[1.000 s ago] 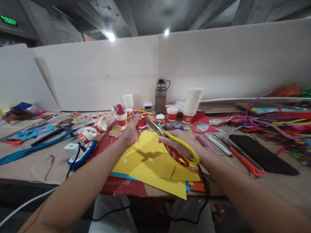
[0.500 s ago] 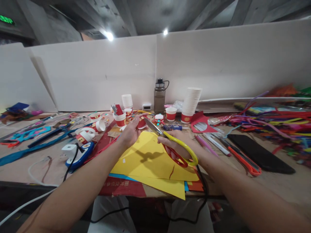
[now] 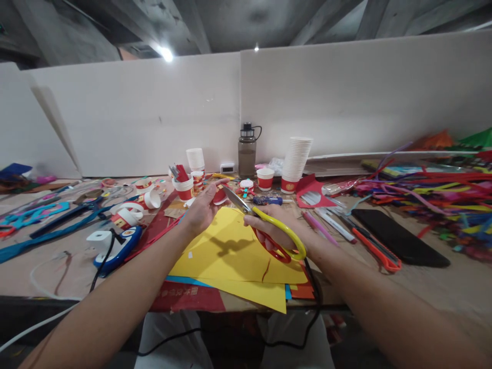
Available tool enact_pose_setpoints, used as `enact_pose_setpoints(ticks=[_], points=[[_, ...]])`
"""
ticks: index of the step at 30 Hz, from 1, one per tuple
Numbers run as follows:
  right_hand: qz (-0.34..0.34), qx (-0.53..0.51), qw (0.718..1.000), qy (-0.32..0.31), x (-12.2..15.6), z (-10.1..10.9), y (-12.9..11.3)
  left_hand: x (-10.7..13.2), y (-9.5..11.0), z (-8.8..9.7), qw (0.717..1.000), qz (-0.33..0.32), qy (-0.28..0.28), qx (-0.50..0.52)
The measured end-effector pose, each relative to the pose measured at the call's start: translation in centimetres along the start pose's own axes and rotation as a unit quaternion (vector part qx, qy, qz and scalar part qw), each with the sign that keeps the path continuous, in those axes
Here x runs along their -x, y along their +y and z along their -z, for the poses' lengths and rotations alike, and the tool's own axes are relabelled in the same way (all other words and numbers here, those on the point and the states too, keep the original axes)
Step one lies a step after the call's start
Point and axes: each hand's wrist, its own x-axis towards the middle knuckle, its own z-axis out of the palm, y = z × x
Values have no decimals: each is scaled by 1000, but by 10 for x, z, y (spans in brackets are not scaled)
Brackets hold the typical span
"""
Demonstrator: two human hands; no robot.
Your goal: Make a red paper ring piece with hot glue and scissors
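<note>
My left hand [image 3: 200,211] is closed on a small red paper cup piece [image 3: 219,196], partly hidden by the fingers. In my right hand [image 3: 269,225] is a pair of scissors [image 3: 282,221] with one yellow and one red handle loop. The metal blades point up and left and reach the red cup piece; whether they are cutting into it I cannot tell. Both hands are above yellow paper sheets [image 3: 230,266], where their shadow falls. Blue and orange sheets show from under the yellow ones.
Behind the hands stand a water bottle [image 3: 246,154], a tall stack of paper cups [image 3: 298,161] and a cup of pens [image 3: 183,188]. To the right lie a box cutter [image 3: 376,250], a black phone [image 3: 400,237] and colourful pipe cleaners [image 3: 434,195]. A power strip [image 3: 121,251] is on the left.
The whole scene has shifted slightly left in the view as the camera turned a little right. Both hands keep nearly the same pose and hold the same things.
</note>
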Motion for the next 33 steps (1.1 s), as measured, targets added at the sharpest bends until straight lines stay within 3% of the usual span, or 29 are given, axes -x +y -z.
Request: enact_pose_setpoints(ticks=[8, 17, 27, 33], points=[[0, 18, 1000, 6, 0, -1, -2, -1, -1, 1, 1000, 3, 2, 1], [8, 10, 1000, 0, -4, -2, 12, 1, 0, -2, 1000, -3, -6, -15], [-31, -2, 1000, -6, 3, -2, 2, 2, 0, -2, 1000, -6, -9, -17], [-19, 15, 1000, -6, 2, 0, -1, 0, -2, 0, 1000, -10, -11, -8]])
